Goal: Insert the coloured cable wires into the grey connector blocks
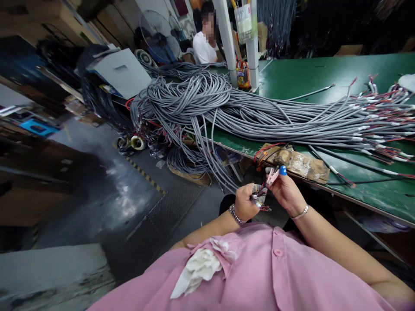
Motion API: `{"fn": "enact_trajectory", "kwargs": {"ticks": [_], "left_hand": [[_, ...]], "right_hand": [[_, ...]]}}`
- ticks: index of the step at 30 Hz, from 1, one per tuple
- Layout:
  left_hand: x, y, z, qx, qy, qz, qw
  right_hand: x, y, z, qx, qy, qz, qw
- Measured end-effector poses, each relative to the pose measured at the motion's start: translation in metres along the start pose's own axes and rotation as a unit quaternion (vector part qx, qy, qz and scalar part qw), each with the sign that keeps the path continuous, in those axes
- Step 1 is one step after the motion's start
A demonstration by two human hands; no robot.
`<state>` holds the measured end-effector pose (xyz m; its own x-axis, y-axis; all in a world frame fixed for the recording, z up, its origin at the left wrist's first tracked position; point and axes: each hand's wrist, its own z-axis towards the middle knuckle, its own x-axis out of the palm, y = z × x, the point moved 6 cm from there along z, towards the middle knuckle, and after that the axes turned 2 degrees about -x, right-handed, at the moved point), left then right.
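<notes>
My left hand (247, 202) is closed around the stripped ends of several grey cables, with thin dark and red wires (265, 208) sticking out past the fingers. Beside it, my right hand (288, 193) pinches a small pale pink clip (272, 176) that looks like a clothes peg, against the wires. A blue cover (283, 170) sits on one fingertip of that hand. Grey cables (223, 170) hang from the table edge down toward my left hand. Just beyond both hands, a worn wooden block (306, 165) with taped parts and red and black wires lies at the table's edge.
A thick heap of grey cables (194, 93) stretches across the green table (350, 71), its stripped ends (376, 129) at the right. White posts (227, 39) rise from the tabletop. Behind are a person in a white shirt (203, 48), a fan (158, 34) and a pale box (121, 71).
</notes>
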<state>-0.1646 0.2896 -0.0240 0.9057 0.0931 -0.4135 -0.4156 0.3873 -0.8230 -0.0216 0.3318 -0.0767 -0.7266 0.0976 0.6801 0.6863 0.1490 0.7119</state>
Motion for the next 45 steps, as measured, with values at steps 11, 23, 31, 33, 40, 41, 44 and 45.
{"fn": "enact_trajectory", "kwargs": {"ticks": [11,23,31,33,40,41,44,45], "left_hand": [[0.001,0.021,-0.016,-0.181,0.034,-0.16,0.97],[0.013,0.049,-0.028,-0.32,0.058,-0.317,0.891],[0.018,0.051,-0.032,-0.332,0.063,-0.324,0.884],[0.019,0.052,-0.033,-0.338,0.061,-0.324,0.881],[0.021,0.053,-0.035,-0.323,0.07,-0.33,0.884],[0.022,0.051,-0.036,-0.319,0.079,-0.338,0.882],[0.027,0.045,-0.035,-0.307,0.119,-0.379,0.865],[0.028,0.042,-0.034,-0.301,0.132,-0.39,0.86]], "right_hand": [[-0.032,-0.012,-0.014,0.065,-0.01,-0.002,0.998],[-0.048,-0.017,-0.026,0.06,-0.001,-0.042,0.997],[-0.051,-0.011,-0.037,0.044,-0.008,-0.058,0.997],[-0.053,-0.011,-0.039,0.046,-0.012,-0.063,0.997],[-0.052,-0.008,-0.043,0.035,-0.006,-0.093,0.995],[-0.052,-0.007,-0.044,0.032,-0.005,-0.108,0.994],[-0.052,0.001,-0.046,-0.007,-0.008,-0.217,0.976],[-0.051,0.006,-0.047,-0.029,-0.004,-0.265,0.964]]}}
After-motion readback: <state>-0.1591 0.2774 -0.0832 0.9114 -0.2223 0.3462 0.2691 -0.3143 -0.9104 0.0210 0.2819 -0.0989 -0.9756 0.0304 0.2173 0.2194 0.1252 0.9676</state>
